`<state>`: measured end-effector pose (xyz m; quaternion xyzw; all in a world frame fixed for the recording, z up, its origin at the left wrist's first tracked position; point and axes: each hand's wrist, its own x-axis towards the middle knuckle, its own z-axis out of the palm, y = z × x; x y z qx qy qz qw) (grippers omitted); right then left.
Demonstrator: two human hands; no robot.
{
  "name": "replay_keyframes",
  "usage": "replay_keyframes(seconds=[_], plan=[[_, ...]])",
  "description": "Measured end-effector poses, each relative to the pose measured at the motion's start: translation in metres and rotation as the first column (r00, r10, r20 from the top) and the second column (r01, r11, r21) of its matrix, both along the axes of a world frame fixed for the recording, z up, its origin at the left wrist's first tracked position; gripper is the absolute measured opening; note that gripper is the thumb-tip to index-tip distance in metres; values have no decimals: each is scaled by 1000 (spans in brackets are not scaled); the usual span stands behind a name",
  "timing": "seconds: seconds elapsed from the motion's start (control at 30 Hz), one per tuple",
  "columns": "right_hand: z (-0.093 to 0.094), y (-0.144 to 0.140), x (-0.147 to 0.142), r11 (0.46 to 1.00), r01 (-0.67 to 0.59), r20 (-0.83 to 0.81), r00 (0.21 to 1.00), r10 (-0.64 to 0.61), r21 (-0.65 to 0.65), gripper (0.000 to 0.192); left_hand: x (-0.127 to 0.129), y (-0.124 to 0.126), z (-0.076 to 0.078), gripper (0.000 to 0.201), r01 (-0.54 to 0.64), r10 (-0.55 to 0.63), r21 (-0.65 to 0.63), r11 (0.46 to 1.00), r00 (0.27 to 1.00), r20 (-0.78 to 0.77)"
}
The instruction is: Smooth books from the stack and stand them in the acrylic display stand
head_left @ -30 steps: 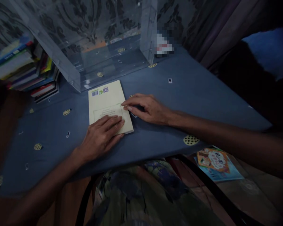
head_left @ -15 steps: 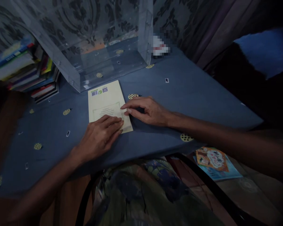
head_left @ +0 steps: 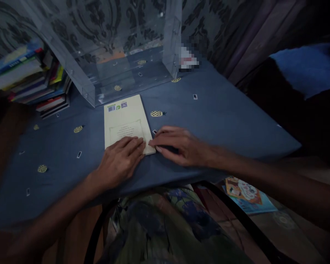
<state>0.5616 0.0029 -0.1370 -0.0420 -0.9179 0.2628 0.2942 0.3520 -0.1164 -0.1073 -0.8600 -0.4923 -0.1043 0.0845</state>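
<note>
A cream-coloured book [head_left: 126, 115] lies on the table with its back cover up, showing a barcode, a small green mark and a framed block of text. My left hand [head_left: 123, 156] rests flat across the book's lower part, its fingers stretched out. At the lower right corner is my right hand [head_left: 181, 146], with the index fingertip at the book's edge. Its thumb sits just below, apart from the index finger, and I see nothing between them.
A clear acrylic stand [head_left: 90, 86] stands behind the book. Stacked books [head_left: 30, 80] are on the left. The table [head_left: 222, 117] has a blue patterned cloth. An orange and blue picture book [head_left: 250, 196] lies lower right, below the table edge.
My right hand has slid down along the book's right edge, from beside the text frame to the lower corner. The left hand stays on the book.
</note>
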Motion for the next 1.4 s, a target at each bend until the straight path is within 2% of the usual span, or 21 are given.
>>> replay_keyframes(seconds=[0.13, 0.23, 0.33, 0.4, 0.53, 0.6, 0.67, 0.83, 0.93, 1.03, 1.17, 1.4], plan=[[-2, -12, 6, 953, -20, 64, 998, 1, 301, 27, 0, -2, -4, 26, 23, -24, 50, 998, 1000, 4], [-4, -17, 6, 928, 8, 33, 999, -22, 373, 30, -3, 0, -1, 26, 35, -37, 49, 998, 999, 32], [-1, -16, 3, 938, 16, 4, 1000, -19, 347, 29, -15, 8, 0, 26, 39, -40, 16, 999, 995, 94], [5, -14, 1, 956, 5, 25, 1000, -14, 294, 26, -31, 17, -3, 27, -9, 6, 23, 1000, 994, 106], [18, -5, -7, 983, -40, 77, 997, 27, 180, 22, -76, 40, -15, 31, -236, 231, 40, 971, 967, 105], [20, 4, -16, 985, -66, 97, 994, 51, 157, 22, -98, 51, -21, 33, -339, 335, 16, 941, 934, 123], [19, 15, -30, 984, -68, 84, 995, 55, 165, 24, -113, 59, -27, 34, -393, 389, 1, 920, 911, 135], [15, 44, -90, 974, -21, 121, 993, -6, 227, 27, -122, 65, -34, 30, -376, 362, 65, 924, 918, 160], [14, 56, -131, 976, 1, 185, 982, -42, 218, 27, -121, 66, -35, 27, -359, 341, 87, 929, 923, 177], [12, 63, -159, 982, -20, 204, 979, -19, 187, 23, -123, 67, -36, 28, -360, 339, 78, 930, 919, 203], [5, 67, -171, 988, -42, 224, 975, 7, 151, 23, -125, 70, -35, 30, -350, 330, 52, 935, 917, 224], [1, 66, -165, 995, 17, 278, 960, -44, 101, 37, -127, 71, -34, 33, -324, 307, 34, 945, 920, 244]])
